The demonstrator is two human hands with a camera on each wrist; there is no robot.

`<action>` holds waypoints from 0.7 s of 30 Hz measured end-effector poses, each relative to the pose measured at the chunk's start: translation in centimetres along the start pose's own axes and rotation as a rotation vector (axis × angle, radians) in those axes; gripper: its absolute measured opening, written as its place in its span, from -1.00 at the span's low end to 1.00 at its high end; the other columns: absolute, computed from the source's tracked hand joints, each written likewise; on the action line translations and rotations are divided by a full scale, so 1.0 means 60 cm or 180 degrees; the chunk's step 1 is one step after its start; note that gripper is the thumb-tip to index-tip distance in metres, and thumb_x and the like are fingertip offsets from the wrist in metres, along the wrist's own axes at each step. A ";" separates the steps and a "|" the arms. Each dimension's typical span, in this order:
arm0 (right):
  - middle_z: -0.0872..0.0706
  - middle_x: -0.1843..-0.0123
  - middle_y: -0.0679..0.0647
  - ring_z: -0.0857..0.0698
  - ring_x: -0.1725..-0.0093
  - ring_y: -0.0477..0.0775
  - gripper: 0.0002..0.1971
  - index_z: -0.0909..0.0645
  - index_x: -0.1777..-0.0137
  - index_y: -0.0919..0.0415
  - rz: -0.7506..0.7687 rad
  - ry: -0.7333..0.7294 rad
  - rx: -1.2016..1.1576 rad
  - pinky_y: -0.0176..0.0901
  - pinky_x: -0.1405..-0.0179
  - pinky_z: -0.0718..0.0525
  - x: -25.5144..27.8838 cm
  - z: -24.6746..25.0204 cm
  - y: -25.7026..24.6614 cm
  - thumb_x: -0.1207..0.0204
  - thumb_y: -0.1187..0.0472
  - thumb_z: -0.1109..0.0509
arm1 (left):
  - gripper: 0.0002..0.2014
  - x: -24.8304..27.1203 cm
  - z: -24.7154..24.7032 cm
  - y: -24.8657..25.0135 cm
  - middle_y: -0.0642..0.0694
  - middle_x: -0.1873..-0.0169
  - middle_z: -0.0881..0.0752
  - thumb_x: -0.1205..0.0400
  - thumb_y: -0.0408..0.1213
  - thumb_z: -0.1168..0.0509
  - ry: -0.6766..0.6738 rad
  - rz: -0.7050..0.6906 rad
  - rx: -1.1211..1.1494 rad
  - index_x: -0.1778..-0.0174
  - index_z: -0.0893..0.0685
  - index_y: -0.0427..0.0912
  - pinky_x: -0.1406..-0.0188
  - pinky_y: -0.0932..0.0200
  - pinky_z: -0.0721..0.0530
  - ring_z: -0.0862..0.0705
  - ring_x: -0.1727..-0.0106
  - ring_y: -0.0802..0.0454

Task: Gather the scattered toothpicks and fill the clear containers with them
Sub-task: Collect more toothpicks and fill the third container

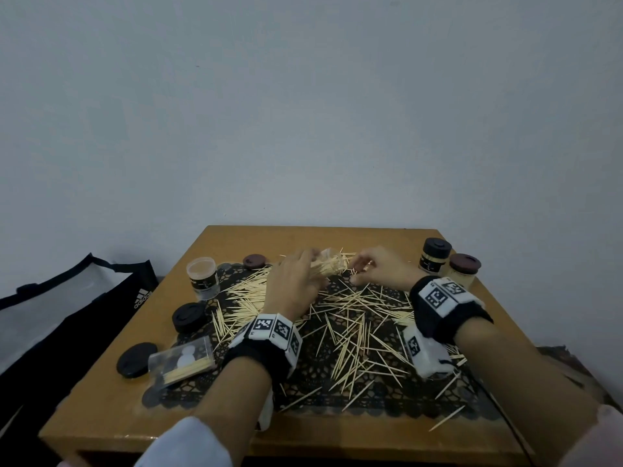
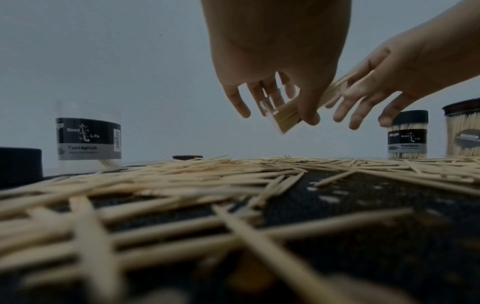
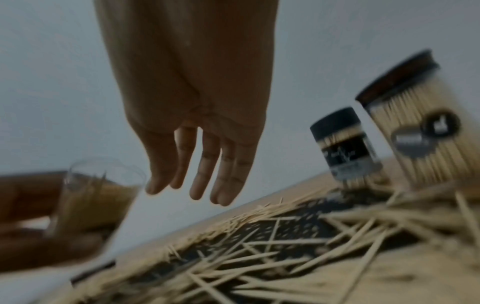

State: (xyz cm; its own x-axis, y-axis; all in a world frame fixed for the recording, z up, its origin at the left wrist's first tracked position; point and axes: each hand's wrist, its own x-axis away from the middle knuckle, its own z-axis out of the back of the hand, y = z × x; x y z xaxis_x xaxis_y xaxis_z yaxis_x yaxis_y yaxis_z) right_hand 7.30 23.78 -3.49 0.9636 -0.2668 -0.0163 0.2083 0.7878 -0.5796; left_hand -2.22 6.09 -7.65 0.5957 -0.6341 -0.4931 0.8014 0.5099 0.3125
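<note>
Loose toothpicks [image 1: 350,318] lie all over a black lace mat [image 1: 303,392] on the wooden table [image 1: 101,416]. My left hand [image 1: 300,274] grips a clear container [image 1: 332,264], tilted and lifted above the far side of the mat, well filled with toothpicks. In the left wrist view the container [image 2: 283,117] sits between my thumb and fingers. My right hand [image 1: 367,267] hovers just right of the container's mouth. In the right wrist view its fingers [image 3: 205,164] hang straight and hold nothing, next to the container [image 3: 96,197].
An open labelled container [image 1: 202,278] stands at the back left, a brown lid [image 1: 254,260] beyond it. Two black lids [image 1: 188,316] [image 1: 136,358] and a flat plastic box [image 1: 182,360] lie left. Two capped full containers [image 1: 435,261] [image 1: 463,269] stand back right. A black bag [image 1: 84,315] lies off the table's left.
</note>
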 end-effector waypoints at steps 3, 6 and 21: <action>-0.35 -0.60 0.05 -0.35 -0.56 0.09 -0.14 -0.29 -0.61 0.10 -0.0162 -0.0922 0.0809 0.02 -0.53 -0.34 0.005 -0.014 0.008 -0.38 -0.13 -0.56 | -0.47 0.000 0.001 0.001 0.03 -0.25 -0.67 -0.58 0.07 -0.40 -0.0020 0.0148 -0.0039 -0.40 -0.49 -0.08 -0.20 0.08 -0.57 -0.65 -0.20 0.04; -0.14 -0.70 0.05 -0.18 -0.65 0.08 0.06 -0.09 -0.70 0.11 -0.0264 -0.1304 0.0879 -0.01 -0.63 -0.17 0.005 -0.031 0.019 -0.31 -0.20 -0.58 | -0.48 0.000 0.001 0.002 0.04 -0.24 -0.67 -0.60 0.13 -0.35 -0.0127 0.0219 -0.0040 -0.37 -0.49 -0.08 -0.22 0.06 -0.60 -0.65 -0.21 0.06; -0.27 -0.54 0.04 -0.25 -0.54 0.08 0.07 -0.18 -0.67 0.04 0.0138 -0.1385 0.1345 0.04 -0.58 -0.26 0.019 -0.028 0.003 -0.22 -0.24 -0.62 | -0.46 0.000 0.006 0.007 0.06 -0.20 -0.70 -0.59 0.18 -0.33 -0.0234 0.0228 -0.0110 -0.37 -0.49 -0.07 -0.12 0.05 -0.62 -0.68 -0.16 0.07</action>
State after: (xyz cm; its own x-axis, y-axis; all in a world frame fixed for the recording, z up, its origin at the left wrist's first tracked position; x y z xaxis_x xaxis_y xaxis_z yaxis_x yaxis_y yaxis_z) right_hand 8.13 22.69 -4.96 0.9342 -0.0483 0.3536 0.1299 0.9689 -0.2108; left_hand -1.88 6.10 -7.23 0.6547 -0.6355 -0.4092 0.7551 0.5745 0.3159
